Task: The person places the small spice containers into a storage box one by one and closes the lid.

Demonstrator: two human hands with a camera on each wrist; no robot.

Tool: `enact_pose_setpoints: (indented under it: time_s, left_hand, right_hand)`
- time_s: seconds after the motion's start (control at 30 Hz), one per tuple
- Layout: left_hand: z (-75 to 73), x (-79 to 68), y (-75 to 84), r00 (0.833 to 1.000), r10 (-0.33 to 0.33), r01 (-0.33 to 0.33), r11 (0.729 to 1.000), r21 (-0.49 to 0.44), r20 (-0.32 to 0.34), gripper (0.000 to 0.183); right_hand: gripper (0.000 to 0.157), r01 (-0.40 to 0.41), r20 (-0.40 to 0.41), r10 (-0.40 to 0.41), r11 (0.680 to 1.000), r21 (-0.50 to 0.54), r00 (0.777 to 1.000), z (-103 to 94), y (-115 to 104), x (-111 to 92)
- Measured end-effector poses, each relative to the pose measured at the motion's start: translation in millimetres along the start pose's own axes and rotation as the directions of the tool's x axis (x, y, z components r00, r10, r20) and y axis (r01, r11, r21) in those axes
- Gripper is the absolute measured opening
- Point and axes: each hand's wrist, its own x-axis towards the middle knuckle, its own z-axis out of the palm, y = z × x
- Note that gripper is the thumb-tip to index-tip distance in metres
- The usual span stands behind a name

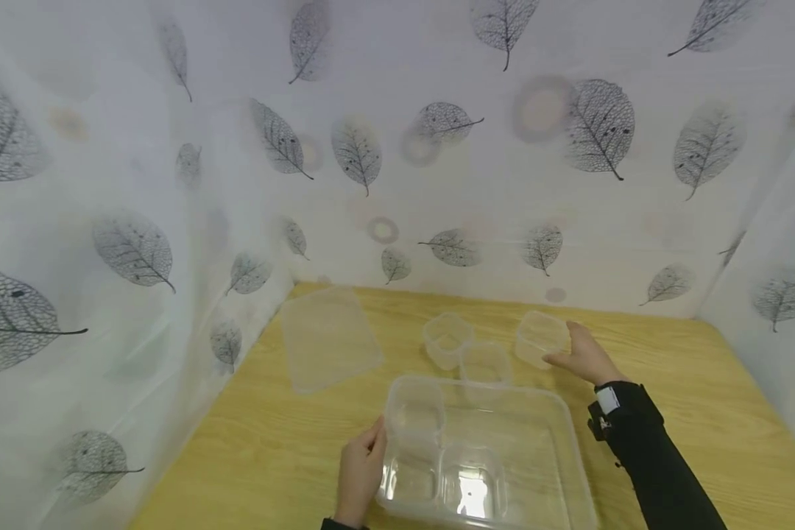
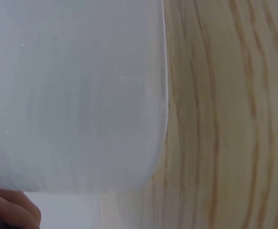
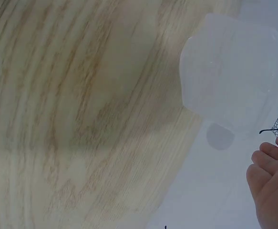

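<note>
On the table lies a large clear plastic container [image 1: 563,456], with several small clear square containers [image 1: 473,460] at its left side. My left hand [image 1: 361,467] grips its left rim, fingertips next to the upper-left small container [image 1: 414,408]. In the left wrist view, curled fingers [image 2: 15,210] show at the edge of a translucent wall [image 2: 81,105]. At the back right, my right hand [image 1: 586,357] reaches to another small square container [image 1: 539,338], thumb and fingers spread about its right side. The right wrist view shows this container [image 3: 229,71] near the hand [image 3: 274,176].
Two more small containers [image 1: 447,340] stand behind the large one, close together. A flat translucent lid [image 1: 331,338] lies at the back left of the wooden table [image 1: 258,434]. A white leaf-patterned sheet [image 1: 384,199] rises along the table's back and sides.
</note>
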Motion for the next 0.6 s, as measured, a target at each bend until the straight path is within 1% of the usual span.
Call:
enact_pose_setpoints:
  time_s: [0.03,0.1,0.23,0.3,0.4,0.6]
  left_hand:
    - [0.2,0.0,-0.5,1.000,-0.003,0.003,1.000,-0.009,0.005,0.027]
    - [0.6,-0.5,-1.1,1.000,0.013,-0.013,1.000,-0.017,0.012,0.028]
    - [0.0,-0.5,-1.5,1.000,0.004,-0.003,0.999,-0.035,0.025,0.028]
    - [-0.8,-0.4,-1.5,1.000,-0.009,0.010,0.999,-0.042,0.029,0.028]
    - [-2.0,0.6,-1.9,1.000,-0.008,0.009,0.999,-0.041,0.017,0.028]
    - [-2.4,0.2,-2.3,1.000,-0.003,0.003,0.999,-0.037,0.013,0.030]
  right_hand:
    - [0.099,0.001,0.001,-0.001,1.000,-0.012,1.000,0.8,-0.4,2.6]
    - [0.098,0.006,-0.002,-0.006,0.999,-0.040,1.000,1.5,-1.4,7.7]
    - [0.098,0.007,0.006,-0.007,0.997,-0.079,1.000,2.6,-2.7,15.7]
    - [0.100,-0.002,0.021,0.004,0.997,-0.082,1.000,4.3,-2.5,18.8]
    - [0.103,-0.023,0.027,0.025,0.998,-0.062,0.999,8.6,-1.1,24.0]
    - [0.106,-0.040,-0.010,0.040,0.997,-0.069,0.999,15.4,2.6,28.6]
